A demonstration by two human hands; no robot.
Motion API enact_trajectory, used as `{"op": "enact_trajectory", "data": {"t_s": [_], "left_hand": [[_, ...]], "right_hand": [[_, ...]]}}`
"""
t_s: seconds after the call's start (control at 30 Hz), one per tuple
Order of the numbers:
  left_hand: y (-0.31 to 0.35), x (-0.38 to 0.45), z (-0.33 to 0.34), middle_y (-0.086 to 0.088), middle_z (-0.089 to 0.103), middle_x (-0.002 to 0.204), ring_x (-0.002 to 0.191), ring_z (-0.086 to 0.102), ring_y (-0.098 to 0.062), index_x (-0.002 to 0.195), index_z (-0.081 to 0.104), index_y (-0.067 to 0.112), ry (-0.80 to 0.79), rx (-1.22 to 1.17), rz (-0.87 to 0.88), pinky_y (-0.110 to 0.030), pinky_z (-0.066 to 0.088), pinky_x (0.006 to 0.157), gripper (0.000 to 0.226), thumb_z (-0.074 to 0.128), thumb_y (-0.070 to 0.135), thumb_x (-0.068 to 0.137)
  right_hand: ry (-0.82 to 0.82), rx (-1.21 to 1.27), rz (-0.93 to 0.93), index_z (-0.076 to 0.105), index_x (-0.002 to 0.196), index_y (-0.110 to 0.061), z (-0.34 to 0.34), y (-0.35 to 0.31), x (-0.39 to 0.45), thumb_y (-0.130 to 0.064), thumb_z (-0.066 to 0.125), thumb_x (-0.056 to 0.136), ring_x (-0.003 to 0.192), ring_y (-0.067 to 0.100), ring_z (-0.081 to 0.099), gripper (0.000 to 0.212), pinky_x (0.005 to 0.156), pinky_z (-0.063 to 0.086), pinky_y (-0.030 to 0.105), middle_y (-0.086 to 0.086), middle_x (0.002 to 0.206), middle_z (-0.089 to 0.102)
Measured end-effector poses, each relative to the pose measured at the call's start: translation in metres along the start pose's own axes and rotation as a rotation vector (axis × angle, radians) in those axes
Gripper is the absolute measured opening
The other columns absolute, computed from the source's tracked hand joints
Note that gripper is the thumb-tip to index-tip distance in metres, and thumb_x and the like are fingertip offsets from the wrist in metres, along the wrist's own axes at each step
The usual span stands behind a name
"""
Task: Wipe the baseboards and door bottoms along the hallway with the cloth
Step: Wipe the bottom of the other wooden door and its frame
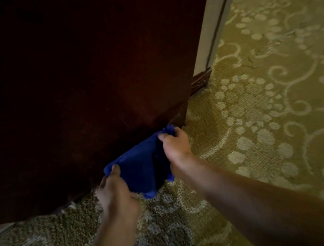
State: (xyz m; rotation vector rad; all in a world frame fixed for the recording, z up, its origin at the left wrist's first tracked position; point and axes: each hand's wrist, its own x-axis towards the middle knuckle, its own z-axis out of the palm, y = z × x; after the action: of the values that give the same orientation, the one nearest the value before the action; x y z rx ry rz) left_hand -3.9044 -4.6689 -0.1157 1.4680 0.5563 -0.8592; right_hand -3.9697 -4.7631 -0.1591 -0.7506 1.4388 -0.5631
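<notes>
A blue cloth [142, 166] is held by both hands against the bottom edge of a dark reddish-brown wooden door [82, 75], just above the carpet [267, 109]. The cloth's lower left corner is pinched by the left hand [115, 194], thumb on top and fingers curled beneath. Its upper right end is gripped in the closed right hand [175, 143], near the door's lower corner. The cloth is stretched between the two hands. A dark baseboard [201, 82] is seen beside the pale door frame [214, 20], beyond the door's edge.
</notes>
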Motion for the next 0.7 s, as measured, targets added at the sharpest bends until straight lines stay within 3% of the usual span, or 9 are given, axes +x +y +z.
{"op": "enact_trajectory", "data": {"t_s": [0.1,0.17,0.27,0.33,0.43,0.5,0.57,0.63,0.7], "left_hand": [[0.001,-0.012,0.020,-0.005,0.064,0.125,0.102,0.068,-0.021,0.120,0.060,0.015,-0.144,0.011,0.069,-0.033,0.056,0.071,0.024,0.054,0.024,0.098],[0.002,-0.029,0.038,-0.001,0.070,0.113,0.095,0.072,-0.016,0.109,0.066,0.018,-0.265,0.023,0.145,-0.035,0.058,0.077,0.016,0.058,0.022,0.096],[-0.013,-0.032,0.049,0.006,0.072,0.108,0.102,0.068,-0.014,0.094,0.072,0.031,-0.311,0.031,0.190,-0.041,0.054,0.093,0.012,0.061,0.026,0.094],[-0.026,-0.015,0.048,0.004,0.067,0.119,0.111,0.064,-0.017,0.113,0.069,0.032,-0.271,0.058,0.144,-0.043,0.052,0.096,0.021,0.061,0.028,0.094],[-0.042,0.020,0.052,-0.009,0.054,0.139,0.120,0.058,-0.029,0.140,0.048,0.017,-0.186,0.083,-0.110,-0.040,0.054,0.080,0.043,0.054,0.024,0.098],[-0.051,0.035,0.055,-0.012,0.050,0.144,0.125,0.054,-0.033,0.142,0.044,0.016,-0.140,0.128,-0.157,-0.045,0.053,0.089,0.044,0.051,0.022,0.100],[-0.061,0.041,0.057,-0.014,0.049,0.144,0.124,0.054,-0.035,0.143,0.043,0.018,-0.119,0.122,-0.173,-0.049,0.050,0.097,0.044,0.050,0.022,0.100],[-0.068,0.037,0.057,-0.016,0.050,0.142,0.119,0.057,-0.036,0.144,0.041,0.018,-0.136,0.125,-0.240,-0.047,0.052,0.089,0.044,0.047,0.026,0.101],[-0.062,0.032,0.058,-0.018,0.052,0.140,0.112,0.059,-0.034,0.143,0.042,0.014,-0.135,0.150,-0.247,-0.045,0.051,0.083,0.042,0.044,0.026,0.103]], "right_hand": [[0.198,0.066,-0.169,0.056,0.077,-0.019,-0.016,-0.040,0.000,-0.015,0.058,0.087,0.083,0.027,0.062,0.011,0.080,0.049,0.037,0.003,0.082,0.063],[0.296,0.155,-0.327,0.054,0.069,-0.022,-0.031,-0.067,0.001,-0.020,0.057,0.082,0.074,0.025,0.059,0.014,0.074,0.045,0.039,0.000,0.074,0.060],[0.253,0.183,-0.422,0.055,0.073,-0.028,-0.039,-0.076,0.007,-0.024,0.050,0.083,0.078,0.030,0.059,0.012,0.071,0.044,0.043,0.003,0.079,0.059],[0.231,0.113,-0.333,0.056,0.082,-0.031,-0.037,-0.054,0.019,-0.026,0.048,0.086,0.089,0.031,0.062,0.011,0.083,0.049,0.046,0.004,0.090,0.062],[0.151,0.084,-0.083,0.057,0.109,-0.029,-0.034,-0.019,0.035,-0.024,0.050,0.095,0.105,0.031,0.061,0.017,0.100,0.047,0.051,0.008,0.113,0.062],[0.120,0.043,-0.006,0.049,0.133,-0.023,-0.037,-0.009,0.039,-0.023,0.049,0.099,0.110,0.029,0.059,0.034,0.102,0.046,0.046,0.005,0.119,0.058],[0.127,-0.012,-0.015,0.047,0.136,-0.021,-0.043,-0.006,0.038,-0.024,0.048,0.100,0.107,0.026,0.059,0.037,0.096,0.048,0.039,0.004,0.116,0.058],[0.168,-0.117,0.003,0.047,0.137,-0.021,-0.049,-0.008,0.037,-0.026,0.047,0.100,0.107,0.027,0.058,0.038,0.093,0.046,0.036,0.007,0.116,0.058],[0.198,-0.230,0.053,0.045,0.139,-0.021,-0.048,-0.015,0.032,-0.027,0.044,0.100,0.115,0.033,0.057,0.040,0.098,0.045,0.037,0.011,0.123,0.059]]}}
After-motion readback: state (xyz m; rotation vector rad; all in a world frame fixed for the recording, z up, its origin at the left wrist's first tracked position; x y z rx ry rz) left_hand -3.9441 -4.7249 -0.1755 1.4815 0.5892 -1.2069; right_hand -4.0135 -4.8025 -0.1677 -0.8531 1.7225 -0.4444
